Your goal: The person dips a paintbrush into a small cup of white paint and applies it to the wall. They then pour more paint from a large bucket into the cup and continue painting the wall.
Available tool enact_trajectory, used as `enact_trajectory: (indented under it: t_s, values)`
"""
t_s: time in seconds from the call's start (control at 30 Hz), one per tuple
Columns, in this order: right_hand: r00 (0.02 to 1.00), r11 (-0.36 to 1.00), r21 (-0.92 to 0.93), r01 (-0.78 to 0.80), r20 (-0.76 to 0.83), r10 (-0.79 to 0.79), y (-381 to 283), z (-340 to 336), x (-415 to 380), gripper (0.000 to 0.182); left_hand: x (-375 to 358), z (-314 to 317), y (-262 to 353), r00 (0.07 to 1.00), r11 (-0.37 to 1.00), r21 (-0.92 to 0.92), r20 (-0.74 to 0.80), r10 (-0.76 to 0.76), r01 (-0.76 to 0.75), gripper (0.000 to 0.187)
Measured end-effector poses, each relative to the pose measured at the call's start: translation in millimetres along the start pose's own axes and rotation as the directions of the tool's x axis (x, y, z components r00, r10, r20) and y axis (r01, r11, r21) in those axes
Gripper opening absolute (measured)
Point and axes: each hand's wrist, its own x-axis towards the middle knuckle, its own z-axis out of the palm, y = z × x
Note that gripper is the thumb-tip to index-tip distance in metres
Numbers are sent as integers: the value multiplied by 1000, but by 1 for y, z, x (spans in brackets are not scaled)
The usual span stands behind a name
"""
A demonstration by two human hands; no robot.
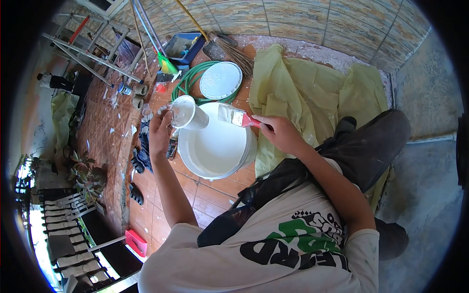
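A white bucket (217,139) of white paint stands on the tiled floor in front of me. At its far left rim, my left hand (160,128) is closed on a translucent plastic cup (189,113), which is tilted with its mouth toward the left. The cup has whitish smears on it. My right hand (282,133) grips the red handle of a paintbrush (242,118). The brush lies roughly level above the bucket's far right side, its bristles coated white and pointing toward the cup.
Behind the bucket lie a white lid (221,80) and a coiled green hose (184,88). A yellowish sheet (303,88) spreads at right. Brooms (229,51), a blue tray (183,48) and a metal ladder (93,49) are farther back. Sandals (136,194) lie at left.
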Motion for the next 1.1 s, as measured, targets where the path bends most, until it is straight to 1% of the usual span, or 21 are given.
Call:
enact_trajectory:
  t_s: [0.03,0.07,0.2,0.23,0.27,0.3,0.37,0.4,0.43,0.47,0.53,0.57,0.6,0.67,0.7,0.8,0.87,0.9,0.97,1.03,1.1]
  values:
    - [995,997,24,-71,71,70,-6,-2,0,33,0,3,1,1000,1000,4,7,-2,2,24]
    - [980,989,43,-143,143,136,-10,-2,0,32,0,5,2,1000,999,-37,10,4,-3,24]
    - [967,967,126,-222,155,202,6,19,-4,28,1,11,2,998,990,-138,52,27,-19,22]
    - [937,937,194,-290,255,237,11,23,-4,29,2,11,1,998,991,-134,61,27,-18,22]
    - [898,897,254,-361,354,261,16,25,-4,30,3,11,-1,997,984,-177,65,28,-16,21]
    - [900,896,259,-362,348,263,15,23,-3,30,4,13,-1,997,976,-220,69,28,-12,21]
    - [849,736,474,-483,458,263,12,19,-2,34,3,15,0,997,968,-251,75,26,-6,21]
    - [851,733,479,-483,453,265,13,18,-2,34,1,19,3,997,958,-286,74,21,1,20]
    - [828,675,522,-521,501,252,14,16,-3,35,0,23,7,999,953,-302,45,3,11,21]
    - [804,612,559,-559,547,234,14,15,-3,36,-1,25,14,999,954,-298,52,3,13,21]
    - [823,583,608,-539,529,209,24,28,-4,37,-4,37,36,999,955,-297,22,24,-17,22]
    - [835,561,644,-520,520,177,30,34,-4,38,-1,34,40,996,947,-322,74,52,-26,23]
    - [837,558,648,-518,517,177,26,29,-2,38,0,34,42,996,948,-318,78,52,-25,23]
    - [795,617,547,-566,559,234,10,14,3,38,2,36,47,998,943,-330,33,54,-40,26]
    - [799,615,552,-563,554,234,10,14,4,38,4,38,48,999,944,-327,-9,41,-42,23]
    - [814,601,580,-550,535,228,10,17,3,38,1,46,52,999,943,-330,-13,48,-49,22]
    - [818,536,634,-558,530,224,12,18,3,37,1,46,51,999,943,-332,16,44,-36,22]
    - [820,534,637,-556,527,225,12,18,3,37,1,45,50,998,942,-336,38,41,-25,21]
    - [803,490,647,-584,548,233,13,18,2,37,4,39,45,999,939,-342,16,39,-31,21]
    - [805,488,651,-581,546,230,12,17,1,37,6,33,42,999,936,-351,-10,37,-39,22]
    - [805,485,653,-582,548,227,12,17,0,37,6,26,40,1000,938,-347,18,20,-12,19]
